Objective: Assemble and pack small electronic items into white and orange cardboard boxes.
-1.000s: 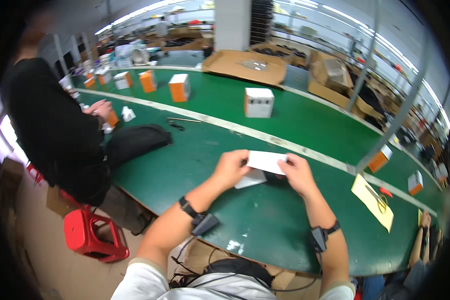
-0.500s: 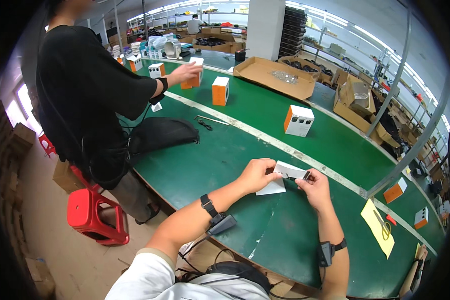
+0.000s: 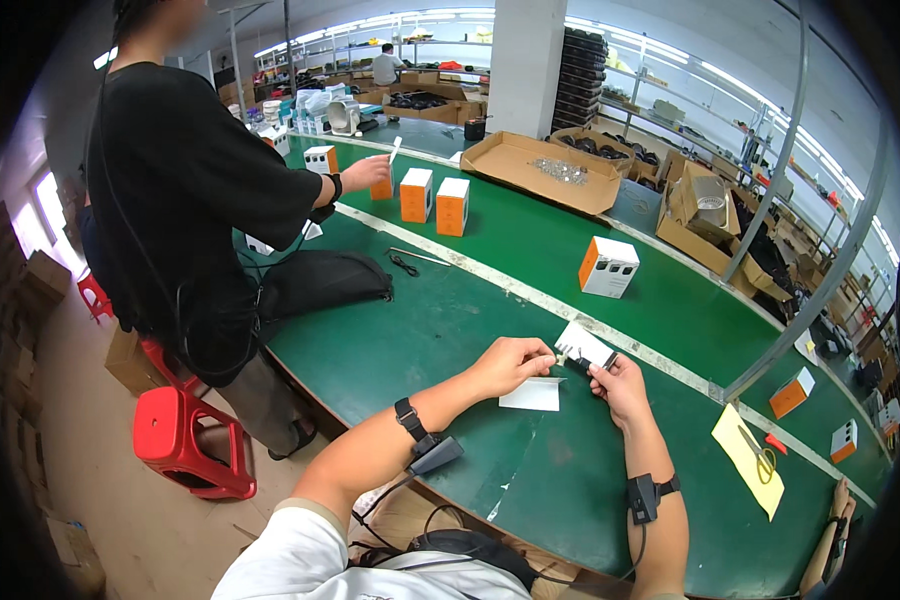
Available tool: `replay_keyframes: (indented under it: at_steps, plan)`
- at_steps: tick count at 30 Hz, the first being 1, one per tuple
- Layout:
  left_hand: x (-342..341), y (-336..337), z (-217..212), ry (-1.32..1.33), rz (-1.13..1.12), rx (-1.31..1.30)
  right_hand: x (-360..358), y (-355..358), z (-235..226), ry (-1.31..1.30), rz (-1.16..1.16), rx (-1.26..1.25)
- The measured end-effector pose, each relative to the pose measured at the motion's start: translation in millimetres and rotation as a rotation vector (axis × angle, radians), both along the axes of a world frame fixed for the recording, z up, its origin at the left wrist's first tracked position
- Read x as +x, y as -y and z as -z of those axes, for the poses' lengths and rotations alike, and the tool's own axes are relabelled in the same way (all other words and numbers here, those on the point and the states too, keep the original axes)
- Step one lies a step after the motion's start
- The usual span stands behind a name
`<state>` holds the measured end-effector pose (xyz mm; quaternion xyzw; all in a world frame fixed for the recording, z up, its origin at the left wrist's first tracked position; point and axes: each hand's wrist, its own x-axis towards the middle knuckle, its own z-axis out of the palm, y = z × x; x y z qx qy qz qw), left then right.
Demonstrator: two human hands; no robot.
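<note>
My right hand (image 3: pixel 620 388) is closed on a small white card (image 3: pixel 582 342) and a thin black piece (image 3: pixel 584 366) lying along the card's near side. Close to the card's left end, the fingertips of my left hand (image 3: pixel 510 366) are pinched together. Something small and pale shows at those fingertips, too small to name. Below the card, a folded white paper (image 3: pixel 532 394) lies on the green table (image 3: pixel 450 340).
Orange-and-white boxes (image 3: pixel 608 267) stand on the green belt (image 3: pixel 530 240) beyond a pale strip. At left, a co-worker (image 3: pixel 190 170) reaches to another box. Yellow paper (image 3: pixel 748 462) with scissors (image 3: pixel 765 464) lies at right. A metal post (image 3: pixel 820 270) rises nearby.
The card has tilted in my right hand, and my left fingers have shifted down from its upper left end. The co-worker's box has come down, and two boxes now stand side by side.
</note>
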<state>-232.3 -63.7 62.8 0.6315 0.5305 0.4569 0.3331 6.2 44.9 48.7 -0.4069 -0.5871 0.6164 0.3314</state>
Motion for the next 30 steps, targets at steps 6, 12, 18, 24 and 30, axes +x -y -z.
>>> replay_keyframes:
  at_steps: [6, 12, 18, 24, 30]
  plan:
    - [-2, -4, 4, -0.052, -0.05, -0.021, 6, -7, 3, -0.044, -0.043, -0.065]
    - [-7, -1, 9, -0.086, -0.116, 0.03, 2, -1, 1, 0.026, -0.077, -0.041]
    - [-5, -1, 11, -0.084, -0.076, 0.099, -1, 4, -2, 0.077, -0.1, 0.008]
    - [-8, -4, 8, -0.212, 0.017, 0.145, -1, -3, -3, 0.107, -0.112, 0.076]
    - [-13, 1, 6, -0.265, -0.034, 0.04, -9, 2, -1, 0.106, -0.133, 0.048]
